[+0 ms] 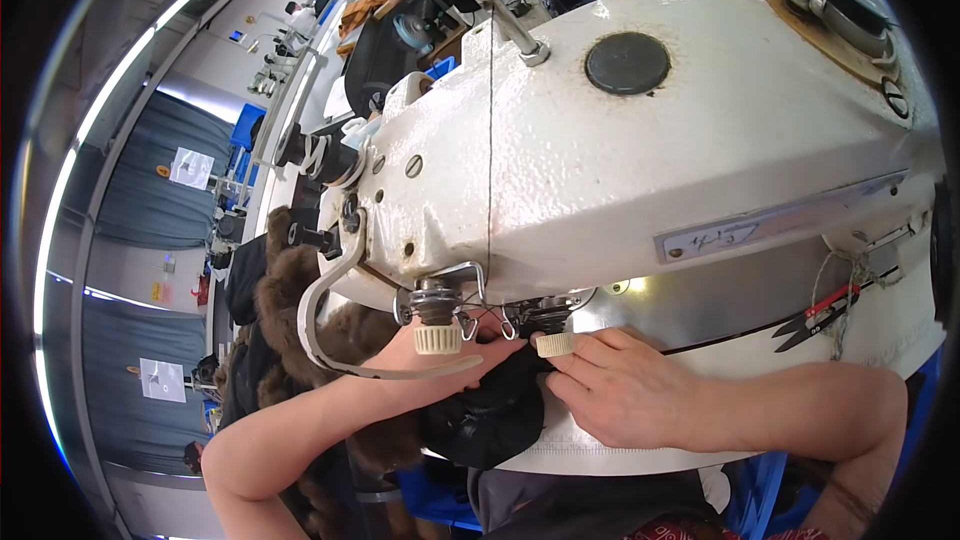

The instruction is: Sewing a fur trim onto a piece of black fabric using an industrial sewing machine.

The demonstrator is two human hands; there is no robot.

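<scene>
Head view: a white sewing machine [590,170] fills the centre and upper right of the frame, a dark thread [490,140] running down its front. Below it, at lower centre, black cloth [490,425] lies bunched between the two hands. The left hand [490,355] reaches to the cloth's upper part, partly behind a cream dial [437,340]; whether it grips is hidden. The right hand [625,390] is just beside the cloth's right edge, fingers bent and its fingertips partly behind a second dial [555,344]; I cannot tell if they pinch the cloth. The hands are near each other. Red-handled snips [818,318] lie at right on the white table [600,457]; brown fur [290,290] is heaped at centre left.
</scene>
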